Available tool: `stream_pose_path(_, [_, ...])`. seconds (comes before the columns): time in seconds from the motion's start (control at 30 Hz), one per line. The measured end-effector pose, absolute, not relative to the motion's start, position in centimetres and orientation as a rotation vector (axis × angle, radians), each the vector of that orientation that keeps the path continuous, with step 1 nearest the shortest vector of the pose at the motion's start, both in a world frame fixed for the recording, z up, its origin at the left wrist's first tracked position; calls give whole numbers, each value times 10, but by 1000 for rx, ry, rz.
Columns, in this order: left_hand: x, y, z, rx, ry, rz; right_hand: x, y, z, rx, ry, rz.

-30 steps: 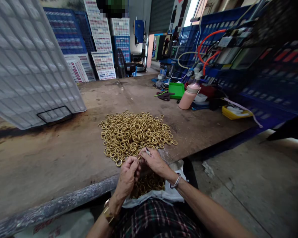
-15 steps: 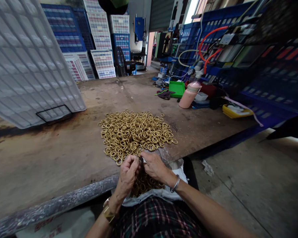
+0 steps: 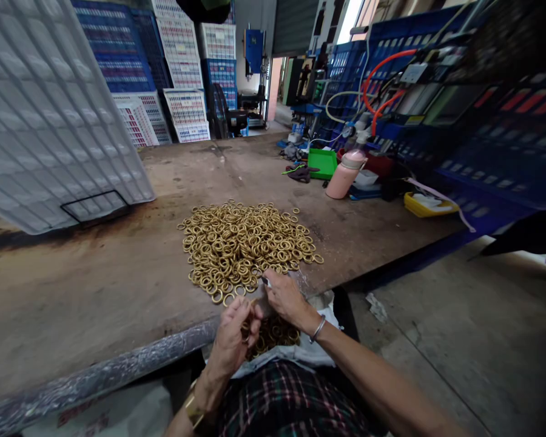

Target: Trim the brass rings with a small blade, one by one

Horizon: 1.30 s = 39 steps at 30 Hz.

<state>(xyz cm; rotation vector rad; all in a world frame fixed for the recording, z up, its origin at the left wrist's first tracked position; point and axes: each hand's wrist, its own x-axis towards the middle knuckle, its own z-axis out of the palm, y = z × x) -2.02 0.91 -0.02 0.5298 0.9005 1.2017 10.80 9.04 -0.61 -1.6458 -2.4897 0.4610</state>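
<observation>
A heap of brass-coloured rings [image 3: 248,240] lies on the brown table [image 3: 164,285]. My left hand [image 3: 236,331], with a gold watch at the wrist, is closed over the table's front edge, its fingertips around a ring that shows only partly. To its right, my right hand [image 3: 284,297] is closed on a small dark-tipped tool [image 3: 266,282] at the near side of the heap; most of the tool is hidden by the fingers. Below both hands, an open white sack [image 3: 316,352] on my lap holds more rings [image 3: 275,334].
A large white crate [image 3: 64,121] stands at the left of the table. On the right are a pink bottle [image 3: 346,175], a green tray [image 3: 322,164], dark gloves [image 3: 300,172] and a yellow dish [image 3: 430,205]. Stacked crates [image 3: 186,109] stand behind.
My hands have moved apart; the left one came down towards the sack, and the right one went slightly up towards the heap. One more ring shows at the heap's near edge.
</observation>
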Motion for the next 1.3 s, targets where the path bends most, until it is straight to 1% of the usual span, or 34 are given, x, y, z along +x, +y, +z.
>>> stream_pose_path(0.37, [-33, 16, -6, 248, 770, 1205, 89, 99, -10, -1781, -2549, 323])
stream_pose_path(0.53, [-33, 21, -9, 188, 823, 1233, 99, 101, -11, -1709, -2496, 388])
stream_pose_path(0.73, [-31, 27, -7, 114, 825, 1281, 119, 102, -7, -1754, -2386, 382])
stream_pose_path(0.93, [-32, 28, -7, 99, 826, 1279, 108, 89, -10, -1486, -2440, 486])
stream_pose_path(1.1, [-33, 23, -6, 120, 861, 1270, 98, 85, -9, -1585, -2512, 498])
stream_pose_path(1.3, [-33, 26, -10, 240, 987, 1258, 104, 90, -16, -1529, -2413, 512])
